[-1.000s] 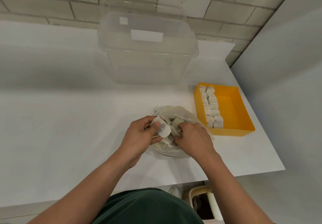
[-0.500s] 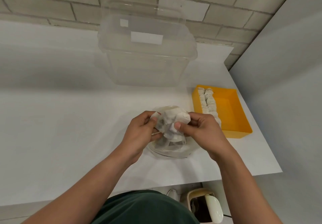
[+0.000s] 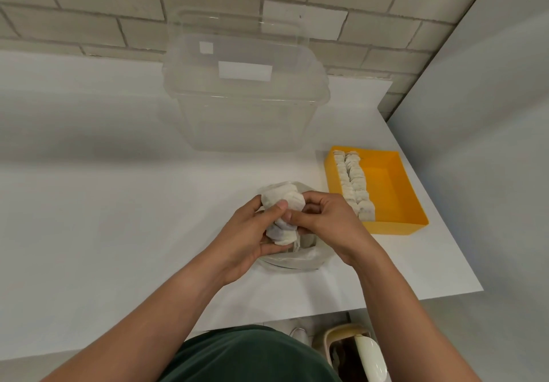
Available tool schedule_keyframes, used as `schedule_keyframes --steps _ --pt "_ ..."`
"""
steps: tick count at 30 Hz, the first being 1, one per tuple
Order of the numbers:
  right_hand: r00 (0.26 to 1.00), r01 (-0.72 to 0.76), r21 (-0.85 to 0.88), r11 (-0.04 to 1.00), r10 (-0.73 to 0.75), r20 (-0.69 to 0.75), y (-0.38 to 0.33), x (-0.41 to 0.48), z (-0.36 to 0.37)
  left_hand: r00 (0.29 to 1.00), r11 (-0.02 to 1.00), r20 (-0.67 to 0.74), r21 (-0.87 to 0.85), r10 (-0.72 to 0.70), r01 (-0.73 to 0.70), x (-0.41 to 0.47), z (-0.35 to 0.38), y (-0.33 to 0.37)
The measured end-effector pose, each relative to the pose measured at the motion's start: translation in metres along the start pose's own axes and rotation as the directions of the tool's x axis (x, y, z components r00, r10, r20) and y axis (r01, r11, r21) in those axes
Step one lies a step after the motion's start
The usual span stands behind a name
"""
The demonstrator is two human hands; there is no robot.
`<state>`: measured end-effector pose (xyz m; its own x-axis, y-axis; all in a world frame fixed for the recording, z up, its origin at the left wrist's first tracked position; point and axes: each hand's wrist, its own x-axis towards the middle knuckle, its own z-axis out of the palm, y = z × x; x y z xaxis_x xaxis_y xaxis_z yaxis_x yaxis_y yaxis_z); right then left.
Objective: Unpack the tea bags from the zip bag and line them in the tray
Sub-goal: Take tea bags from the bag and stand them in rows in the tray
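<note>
A bunch of white tea bags (image 3: 282,215) is held up between both hands, just above the clear zip bag (image 3: 292,261) that lies on the white table. My left hand (image 3: 248,237) grips the bunch from the left and below, thumb on top. My right hand (image 3: 329,222) pinches it from the right with thumb and fingers. The yellow tray (image 3: 392,191) sits to the right, with two rows of tea bags (image 3: 352,182) lined along its left side; the tray's right half shows bare yellow floor.
A large clear plastic box (image 3: 246,90) with a lid stands at the back of the table (image 3: 104,203) against the brick wall. The table's front edge is near my body; a bin (image 3: 353,352) stands on the floor below right.
The hands went from reaching into the zip bag to lifting a bunch of tea bags out of it. The bunch now sits gathered tighter between both hands.
</note>
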<state>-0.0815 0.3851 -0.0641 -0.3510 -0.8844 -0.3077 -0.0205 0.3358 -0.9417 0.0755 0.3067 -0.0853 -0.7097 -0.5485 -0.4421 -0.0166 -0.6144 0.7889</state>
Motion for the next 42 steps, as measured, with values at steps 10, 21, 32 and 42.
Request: schedule_keyframes --steps 10,21,32,42 --pt "0.992 0.129 -0.082 0.988 -0.129 0.001 0.011 -0.004 -0.008 0.996 0.997 -0.073 -0.047 0.056 -0.059 0.008 -0.008 -0.004" --pt "0.996 0.088 -0.158 0.984 -0.084 0.030 0.024 -0.010 -0.017 0.997 0.991 -0.011 -0.109 0.078 -0.078 0.012 -0.006 -0.004" --pt "0.995 0.039 -0.486 0.873 -0.080 -0.066 0.033 0.004 -0.009 0.980 0.983 -0.129 -0.085 0.152 -0.164 0.003 -0.022 0.008" --pt "0.985 0.157 -0.887 0.435 -0.003 0.173 0.034 0.014 -0.001 0.981 0.985 -0.114 -0.049 0.156 -0.163 -0.003 -0.021 0.010"
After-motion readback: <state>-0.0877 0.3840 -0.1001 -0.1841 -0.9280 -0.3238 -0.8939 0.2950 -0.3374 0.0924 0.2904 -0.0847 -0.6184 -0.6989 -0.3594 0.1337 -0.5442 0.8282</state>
